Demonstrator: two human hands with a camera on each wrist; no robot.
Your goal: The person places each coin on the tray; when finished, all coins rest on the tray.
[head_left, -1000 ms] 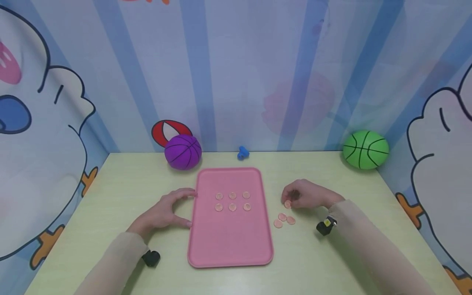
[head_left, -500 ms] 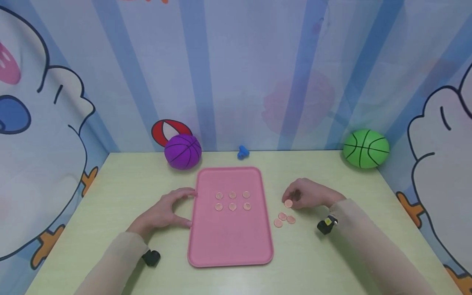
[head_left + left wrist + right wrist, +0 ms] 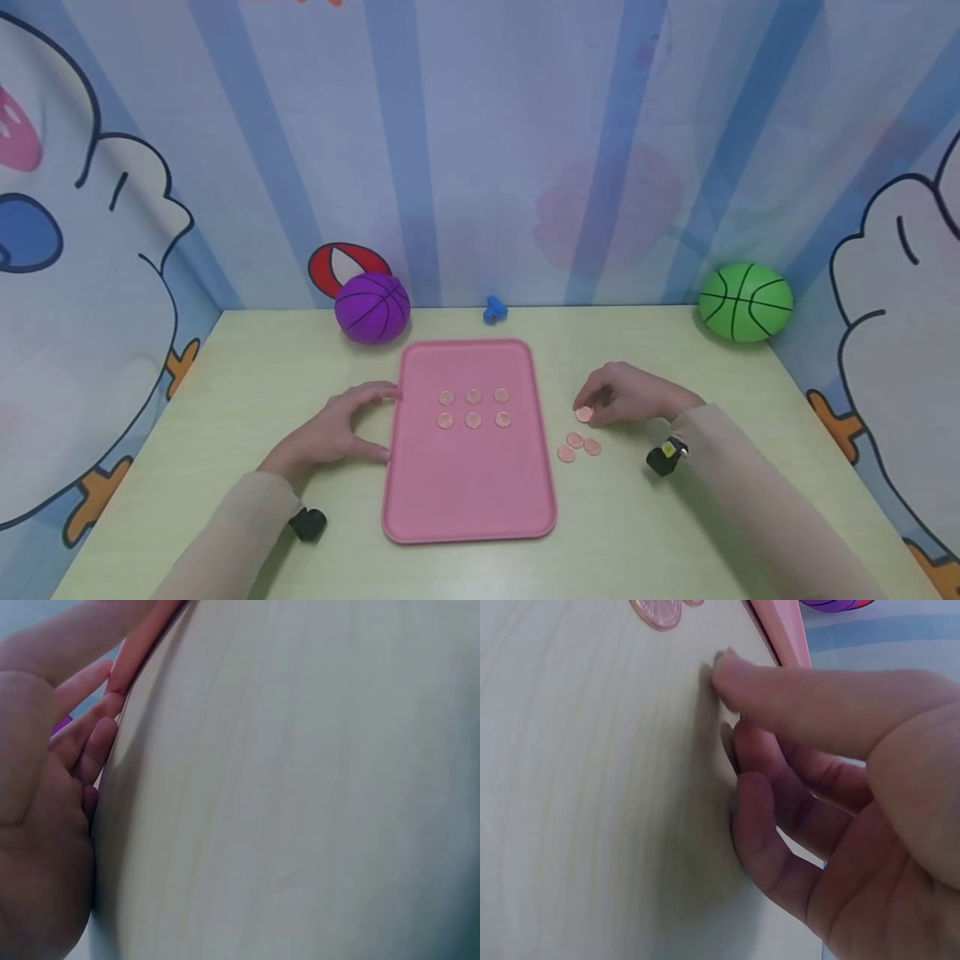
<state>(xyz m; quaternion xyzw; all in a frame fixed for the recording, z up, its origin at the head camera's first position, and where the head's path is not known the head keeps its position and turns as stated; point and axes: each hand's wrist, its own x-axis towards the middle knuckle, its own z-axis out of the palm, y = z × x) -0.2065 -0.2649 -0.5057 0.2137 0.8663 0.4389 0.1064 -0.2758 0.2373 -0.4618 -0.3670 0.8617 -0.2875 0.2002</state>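
Observation:
A pink tray (image 3: pixel 468 500) lies in the middle of the table, with two rows of three copper-coloured coins (image 3: pixel 472 421) on it. My left hand (image 3: pixel 337 425) rests at its left rim, thumb and fingers spread apart and touching the edge. To the right of the tray, the curled fingers of my right hand (image 3: pixel 618 396) hold a single coin (image 3: pixel 583 414) at their tips. In the right wrist view that coin (image 3: pixel 730 748) shows nearly edge-on by the fingertips. Three loose coins (image 3: pixel 575 440) lie on the table just in front of this hand.
Behind the tray sit a purple ball (image 3: pixel 372 308) and a small blue object (image 3: pixel 494 310). A green ball (image 3: pixel 746 302) stands at the back right corner. A patterned blue curtain (image 3: pixel 480 167) rises along the back edge of the pale table (image 3: pixel 637 542).
The coin at my right fingertips has tilted and shifted very slightly. My left hand, the tray and the other coins stay where they were.

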